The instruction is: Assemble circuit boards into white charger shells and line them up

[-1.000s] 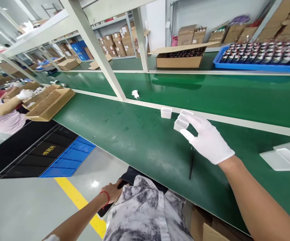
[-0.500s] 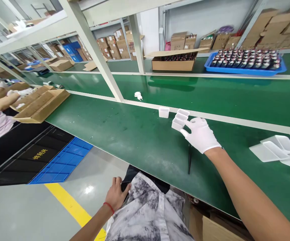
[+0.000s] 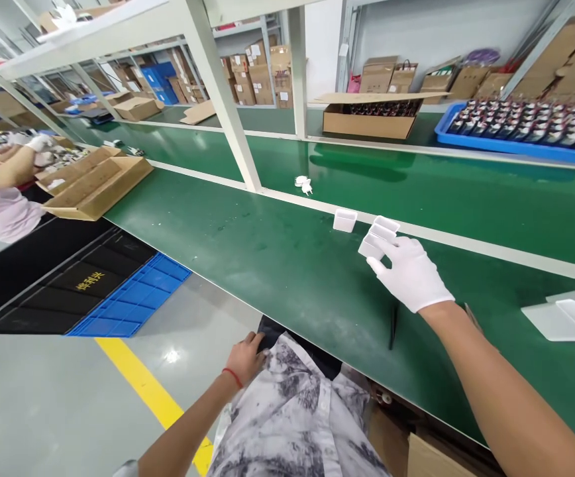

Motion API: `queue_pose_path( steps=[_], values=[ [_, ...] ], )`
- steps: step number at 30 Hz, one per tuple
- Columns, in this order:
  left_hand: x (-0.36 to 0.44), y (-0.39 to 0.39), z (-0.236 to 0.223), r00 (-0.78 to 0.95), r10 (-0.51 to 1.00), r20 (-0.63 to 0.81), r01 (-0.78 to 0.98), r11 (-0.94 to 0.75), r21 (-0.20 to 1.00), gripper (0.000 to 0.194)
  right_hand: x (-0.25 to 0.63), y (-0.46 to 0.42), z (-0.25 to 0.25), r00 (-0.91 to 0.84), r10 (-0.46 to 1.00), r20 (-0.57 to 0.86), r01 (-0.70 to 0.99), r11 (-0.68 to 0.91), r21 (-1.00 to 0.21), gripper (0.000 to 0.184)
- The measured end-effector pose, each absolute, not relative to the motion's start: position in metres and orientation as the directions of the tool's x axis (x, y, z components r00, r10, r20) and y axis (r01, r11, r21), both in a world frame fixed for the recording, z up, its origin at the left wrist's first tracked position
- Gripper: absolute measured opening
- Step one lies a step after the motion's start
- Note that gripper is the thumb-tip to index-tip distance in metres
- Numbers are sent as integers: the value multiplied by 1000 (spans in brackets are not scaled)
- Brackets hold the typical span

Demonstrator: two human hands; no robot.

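My right hand (image 3: 411,273), in a white glove, is at a small cluster of white open-topped plastic boxes (image 3: 377,237) on the green bench. Its thumb and fingers are apart, with the fingertips against or just beside the nearest box; exact contact is hard to tell. Another white box (image 3: 345,220) stands alone to the left. Below the gloved hand lies a thin black tool (image 3: 393,327), partly hidden earlier by the hand. My left hand (image 3: 246,358), bare with a red cord at the wrist, rests on dark cloth at my waist, fingers extended and holding nothing visible.
More white boxes (image 3: 563,318) lie at the right. White plug-like pieces (image 3: 304,184) sit beyond the pale strip. A blue tray (image 3: 516,151) of small parts and a cardboard box (image 3: 367,124) stand behind. At left, a co-worker's arm (image 3: 4,173) is near cardboard trays (image 3: 101,192).
The view has shifted, so the bench things appear further right. My right hand stays beside the white boxes, its fingers still apart. My left hand remains at my waist.
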State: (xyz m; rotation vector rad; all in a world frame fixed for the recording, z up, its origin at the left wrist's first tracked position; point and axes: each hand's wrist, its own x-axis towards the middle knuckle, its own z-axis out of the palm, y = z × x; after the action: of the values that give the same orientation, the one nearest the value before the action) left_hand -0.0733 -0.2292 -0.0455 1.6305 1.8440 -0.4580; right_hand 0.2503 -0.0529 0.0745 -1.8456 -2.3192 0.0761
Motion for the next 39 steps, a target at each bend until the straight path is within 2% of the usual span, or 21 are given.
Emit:
queue_pose_path(
  steps=[2, 5, 8, 9, 10, 11, 12, 13, 15, 17, 19, 23, 26, 30, 32, 34, 36, 38, 39],
  values=[
    [-62, -221, -42, -13, 722, -692, 985, 129, 117, 54, 246, -52, 74, -229, 965, 130, 961, 245, -130, 43],
    [-64, -210, -12, 132, 617, -776, 984, 11, 176, 47, 242, -47, 79, -233, 956, 181, 959, 256, -118, 41],
    [-68, -177, 36, 424, 497, -758, 896, -105, 432, 33, 241, -34, 90, -180, 957, 227, 962, 219, -161, 43],
    [-65, -158, 51, 609, 468, -640, 765, -136, 629, 36, 242, -28, 93, -164, 956, 243, 960, 211, -184, 45],
    [-58, -135, 62, 702, 494, -513, 656, -169, 735, 37, 242, -20, 97, -151, 954, 259, 956, 208, -209, 49],
    [-49, -108, 69, 690, 607, -393, 626, -228, 746, 34, 242, -12, 100, -142, 952, 272, 951, 208, -230, 53],
    [-37, -80, 73, 610, 746, -267, 661, -293, 691, 33, 241, -3, 104, -127, 951, 281, 949, 199, -246, 56],
    [-23, -51, 72, 545, 814, -200, 695, -305, 651, 38, 239, 7, 108, -106, 954, 280, 950, 181, -255, 59],
    [6, 2, 63, 483, 865, -133, 727, -313, 611, 56, 229, 31, 117, -56, 969, 240, 961, 118, -252, 61],
    [32, 43, 49, 445, 890, -96, 753, -314, 579, 85, 212, 61, 128, -31, 988, 151, 973, 65, -223, 57],
    [49, 69, 37, 445, 893, -72, 756, -331, 565, 90, 188, 95, 136, -50, 999, 14, 983, 51, -175, 52],
    [53, 92, 28, 503, 863, -47, 725, -391, 566, 52, 138, 169, 131, -66, 973, -221, 997, 52, -65, 56],
    [31, 91, 28, 545, 836, -57, 706, -422, 569, 35, 115, 213, 107, -9, 947, -321, 1000, 5, -12, 57],
    [-6, 71, 30, 570, 814, -113, 713, -421, 561, 19, 106, 242, 76, 46, 926, -374, 999, -36, 34, 41],
    [-19, 57, 32, 562, 815, -142, 728, -405, 553, 20, 106, 244, 70, 43, 932, -359, 999, -36, 27, 33],
    [-25, 44, 35, 546, 820, -171, 742, -378, 553, 33, 107, 239, 74, 28, 946, -322, 1000, -27, 8, 31],
    [-28, 33, 36, 544, 813, -207, 740, -348, 575, 58, 111, 226, 84, -7, 961, -277, 1000, -2, -31, 31],
    [-29, 24, 37, 577, 781, -239, 708, -332, 624, 83, 119, 202, 97, -71, 970, -231, 994, 48, -101, 32],
    [-30, 20, 37, 607, 755, -247, 678, -330, 657, 88, 125, 187, 103, -114, 974, -197, 983, 82, -164, 34]
  ],
)
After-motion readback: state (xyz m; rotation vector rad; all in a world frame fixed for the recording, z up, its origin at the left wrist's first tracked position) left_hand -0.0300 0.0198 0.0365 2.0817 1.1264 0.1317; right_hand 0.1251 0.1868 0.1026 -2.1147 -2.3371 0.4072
